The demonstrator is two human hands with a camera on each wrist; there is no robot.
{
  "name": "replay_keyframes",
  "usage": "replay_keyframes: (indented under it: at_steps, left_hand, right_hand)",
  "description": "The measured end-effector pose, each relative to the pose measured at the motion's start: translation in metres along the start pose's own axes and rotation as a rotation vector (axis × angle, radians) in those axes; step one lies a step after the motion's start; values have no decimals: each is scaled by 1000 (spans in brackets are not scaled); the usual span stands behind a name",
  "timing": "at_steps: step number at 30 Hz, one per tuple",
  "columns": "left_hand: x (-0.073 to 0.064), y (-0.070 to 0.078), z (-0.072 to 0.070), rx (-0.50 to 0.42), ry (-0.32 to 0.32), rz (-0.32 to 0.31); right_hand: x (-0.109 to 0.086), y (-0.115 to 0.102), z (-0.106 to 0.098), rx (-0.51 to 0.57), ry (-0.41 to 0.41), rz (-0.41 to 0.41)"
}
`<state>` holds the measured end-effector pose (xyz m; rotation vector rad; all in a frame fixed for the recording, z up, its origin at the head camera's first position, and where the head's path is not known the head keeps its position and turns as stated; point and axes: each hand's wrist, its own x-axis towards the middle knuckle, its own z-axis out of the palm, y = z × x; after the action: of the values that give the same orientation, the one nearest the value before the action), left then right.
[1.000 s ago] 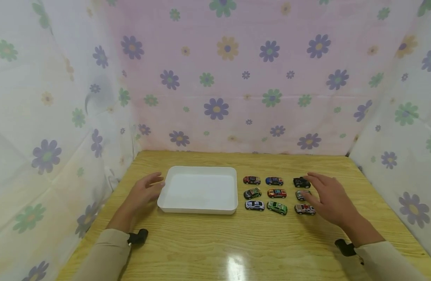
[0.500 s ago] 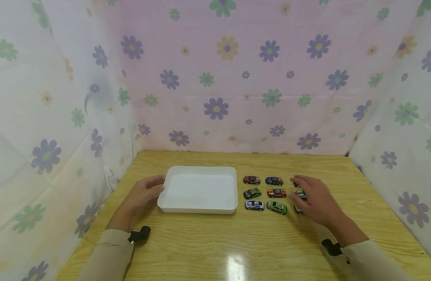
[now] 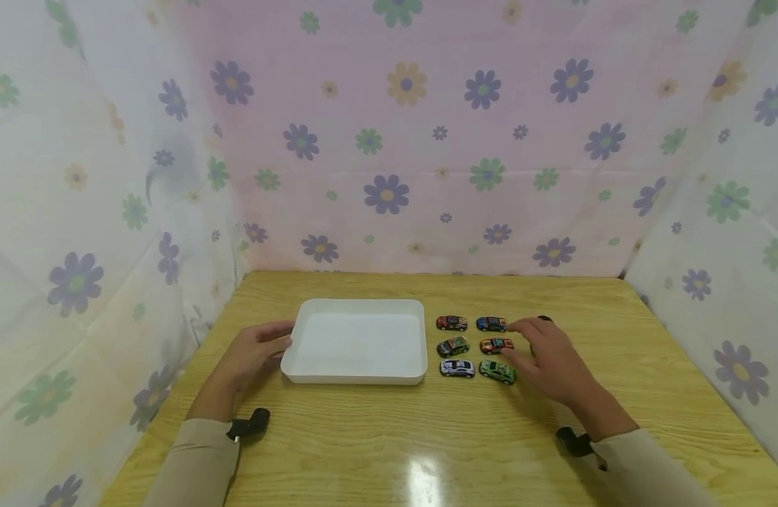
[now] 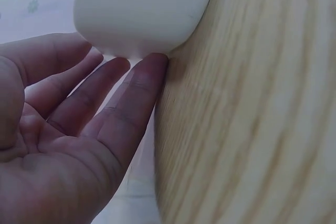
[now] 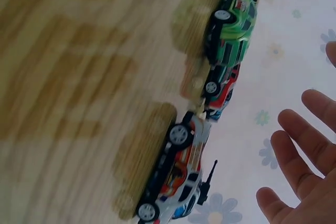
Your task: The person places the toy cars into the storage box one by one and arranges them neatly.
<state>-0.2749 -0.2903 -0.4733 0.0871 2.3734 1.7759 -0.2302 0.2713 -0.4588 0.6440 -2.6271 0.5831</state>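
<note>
Evidently I'm at the reaching step: the right hand (image 3: 550,362) hangs by the right part of a group of toy cars, its fingers stretched toward the blue car (image 3: 492,324) and the red-and-yellow car (image 3: 495,346). As I judge it, the next move calls for settling on one car, bringing thumb and fingertips down on either side of its body and pinching lightly, since its neighbours stand close enough to be nudged. That hand is spread, with gaps showing between the fingers; it holds nothing, and my right wrist view has it apart from the white-and-orange car (image 5: 181,169). From the head view I can't tell whether a fingertip brushes anything. The cars stand on the tabletop (image 3: 338,436), between the white tray (image 3: 353,379) and the tabletop's right edge, with some hidden from me behind the hand. The tray lies toward the tabletop's far left corner. At its left wall, the left hand (image 3: 248,355) has its fingers extended and slightly parted, fingertips seemingly touching the tray's corner, gripping nothing.
</note>
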Motion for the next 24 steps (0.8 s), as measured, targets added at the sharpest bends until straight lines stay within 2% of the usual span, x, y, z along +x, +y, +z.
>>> replay_keyframes:
  at_steps: [4, 8, 15, 24]
  left_hand:
    - [1, -1, 0, -16, 6, -15]
    - [2, -2, 0, -39, 3, -29]
    - [7, -4, 0, -69, 5, -16]
    - [4, -7, -1, -97, -1, -24]
  right_hand:
    - [2, -4, 2, 4, -36, 37]
    - [4, -8, 6, 10, -54, 37]
    - [11, -17, 13, 126, -117, 62]
    - [22, -28, 27, 162, -180, 43]
